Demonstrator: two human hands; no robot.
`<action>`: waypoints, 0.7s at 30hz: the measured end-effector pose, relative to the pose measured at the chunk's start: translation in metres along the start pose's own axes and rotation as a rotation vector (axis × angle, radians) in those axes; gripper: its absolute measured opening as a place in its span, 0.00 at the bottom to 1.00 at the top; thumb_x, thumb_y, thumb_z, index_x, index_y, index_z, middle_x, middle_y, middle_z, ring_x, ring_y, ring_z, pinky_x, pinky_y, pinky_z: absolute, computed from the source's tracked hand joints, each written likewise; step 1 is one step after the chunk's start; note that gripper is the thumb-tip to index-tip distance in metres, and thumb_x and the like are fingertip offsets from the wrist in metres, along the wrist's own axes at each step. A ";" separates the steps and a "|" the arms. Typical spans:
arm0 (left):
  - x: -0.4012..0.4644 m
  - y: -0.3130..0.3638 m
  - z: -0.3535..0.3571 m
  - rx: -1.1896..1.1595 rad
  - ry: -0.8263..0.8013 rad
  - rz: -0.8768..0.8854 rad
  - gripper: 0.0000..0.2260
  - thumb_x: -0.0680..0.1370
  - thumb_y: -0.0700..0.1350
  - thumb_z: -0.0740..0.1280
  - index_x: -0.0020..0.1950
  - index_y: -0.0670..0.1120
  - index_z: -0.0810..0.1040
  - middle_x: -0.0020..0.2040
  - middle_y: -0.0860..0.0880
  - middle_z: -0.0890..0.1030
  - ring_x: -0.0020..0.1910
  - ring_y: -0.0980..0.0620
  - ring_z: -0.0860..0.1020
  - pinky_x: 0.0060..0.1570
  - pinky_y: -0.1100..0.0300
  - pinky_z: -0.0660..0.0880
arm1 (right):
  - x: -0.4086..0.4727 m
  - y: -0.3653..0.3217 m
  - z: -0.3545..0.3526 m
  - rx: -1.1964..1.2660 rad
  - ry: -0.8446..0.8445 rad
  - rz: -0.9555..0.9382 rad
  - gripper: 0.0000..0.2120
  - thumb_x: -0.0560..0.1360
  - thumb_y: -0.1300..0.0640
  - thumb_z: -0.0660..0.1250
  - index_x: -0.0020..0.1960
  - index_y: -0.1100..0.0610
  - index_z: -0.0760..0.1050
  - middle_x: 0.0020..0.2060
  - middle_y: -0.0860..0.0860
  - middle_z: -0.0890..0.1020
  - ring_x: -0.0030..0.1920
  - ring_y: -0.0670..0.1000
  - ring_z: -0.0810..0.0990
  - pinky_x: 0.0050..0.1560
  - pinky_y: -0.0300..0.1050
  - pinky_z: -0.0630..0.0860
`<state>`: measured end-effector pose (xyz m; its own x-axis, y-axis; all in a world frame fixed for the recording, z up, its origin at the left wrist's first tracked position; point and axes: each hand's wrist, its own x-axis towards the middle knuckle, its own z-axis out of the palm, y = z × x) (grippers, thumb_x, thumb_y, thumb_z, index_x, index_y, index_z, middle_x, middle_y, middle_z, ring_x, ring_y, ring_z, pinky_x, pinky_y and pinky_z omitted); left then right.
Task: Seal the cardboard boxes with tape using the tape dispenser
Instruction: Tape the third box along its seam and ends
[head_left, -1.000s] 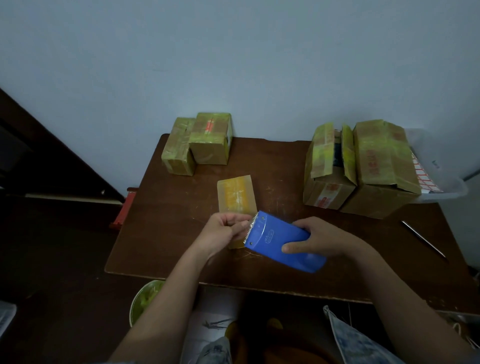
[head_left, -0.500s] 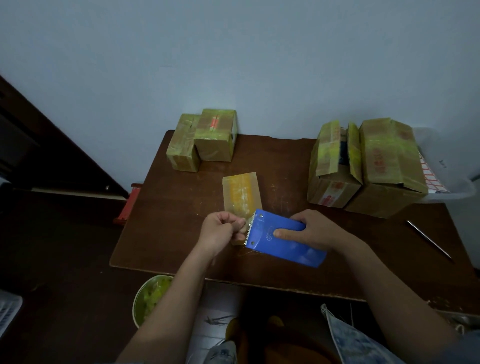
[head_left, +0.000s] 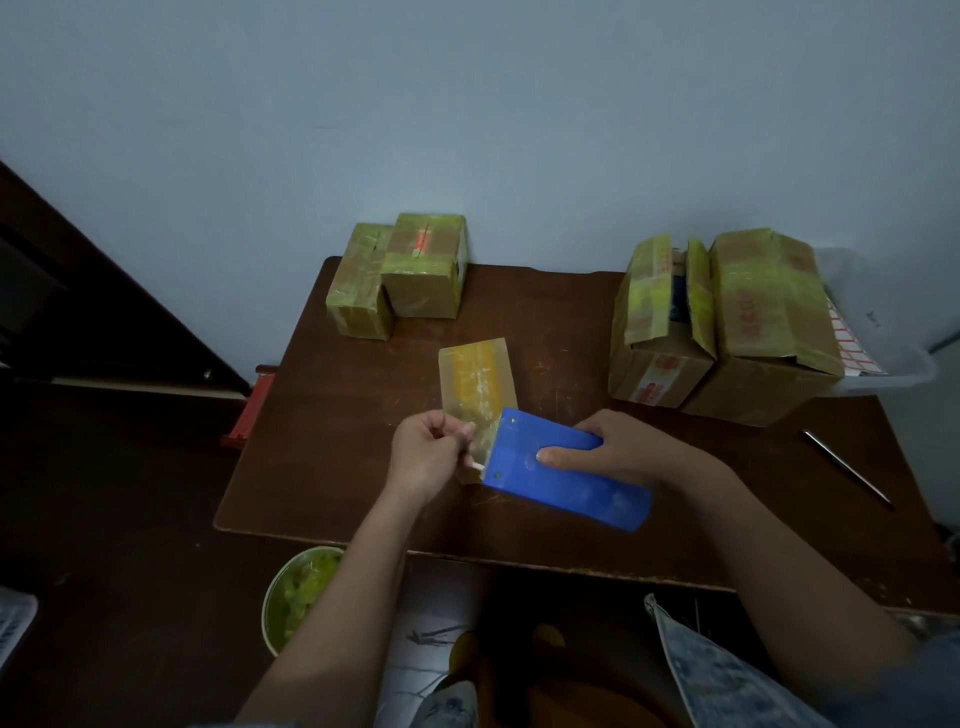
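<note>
Right hand (head_left: 613, 457) grips the blue tape dispenser (head_left: 566, 475) low over the surface (head_left: 332, 441); left hand (head_left: 431, 457) pinches the tape end (head_left: 480, 447) at its toothed edge, probably freeing the leader. Small flat box (head_left: 477, 382) lies just behind, partly under the dispenser. Pull tape out taut and square, anchor it past the box's edge, then drag.

A metal rod (head_left: 847, 466) lies on the brown table (head_left: 337, 415); a green bowl (head_left: 296, 592) sits below.
</note>
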<state>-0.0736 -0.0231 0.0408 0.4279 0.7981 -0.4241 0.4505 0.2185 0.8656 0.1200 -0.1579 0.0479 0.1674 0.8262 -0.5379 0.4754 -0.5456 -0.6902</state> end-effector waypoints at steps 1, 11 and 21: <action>0.002 0.001 -0.007 -0.024 0.008 -0.009 0.10 0.77 0.36 0.68 0.35 0.41 0.78 0.29 0.48 0.79 0.26 0.58 0.75 0.34 0.62 0.75 | -0.001 0.003 0.001 -0.017 0.001 0.009 0.45 0.54 0.16 0.63 0.40 0.60 0.81 0.31 0.52 0.77 0.32 0.54 0.75 0.39 0.46 0.68; 0.006 -0.014 -0.020 -0.022 -0.009 -0.062 0.09 0.77 0.38 0.69 0.36 0.41 0.80 0.31 0.45 0.81 0.30 0.54 0.77 0.46 0.55 0.76 | 0.000 0.011 0.005 -0.130 0.067 0.074 0.48 0.50 0.13 0.59 0.39 0.58 0.79 0.30 0.51 0.74 0.30 0.50 0.72 0.37 0.46 0.65; 0.000 -0.013 -0.012 0.114 0.105 0.044 0.09 0.77 0.40 0.70 0.36 0.42 0.80 0.31 0.48 0.82 0.31 0.58 0.79 0.39 0.64 0.73 | -0.001 0.013 0.009 -0.041 0.001 0.161 0.31 0.58 0.22 0.65 0.30 0.52 0.71 0.24 0.46 0.70 0.25 0.45 0.69 0.34 0.40 0.62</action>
<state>-0.0886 -0.0188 0.0329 0.3680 0.8610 -0.3512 0.5214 0.1217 0.8446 0.1184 -0.1672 0.0356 0.2453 0.7286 -0.6395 0.4773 -0.6649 -0.5745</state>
